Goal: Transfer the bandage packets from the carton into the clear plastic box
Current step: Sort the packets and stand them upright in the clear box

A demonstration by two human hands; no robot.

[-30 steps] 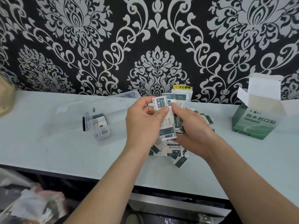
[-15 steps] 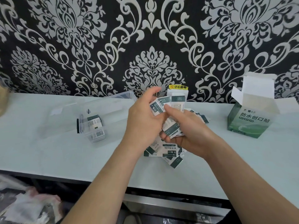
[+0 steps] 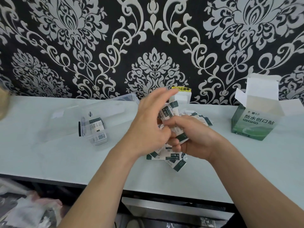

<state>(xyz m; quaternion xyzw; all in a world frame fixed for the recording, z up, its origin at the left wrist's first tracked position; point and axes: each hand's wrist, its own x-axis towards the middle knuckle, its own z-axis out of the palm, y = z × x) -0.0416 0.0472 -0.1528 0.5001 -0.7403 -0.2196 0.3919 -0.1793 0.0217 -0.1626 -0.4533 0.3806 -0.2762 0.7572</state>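
The right hand (image 3: 195, 137) grips a stack of packets (image 3: 170, 112), fingers curled under it and thumb on top. The left hand (image 3: 148, 125) meets the stack from the left, forefinger straight and blurred; whether it pinches a packet cannot be told. Right under the grip, loose packets (image 3: 171, 157) lie heaped on the table (image 3: 49, 153). Left of the grip, well apart, stands the box (image 3: 95, 129), open, with a few packets inside. Far right of it stands the carton (image 3: 253, 124), flaps up.
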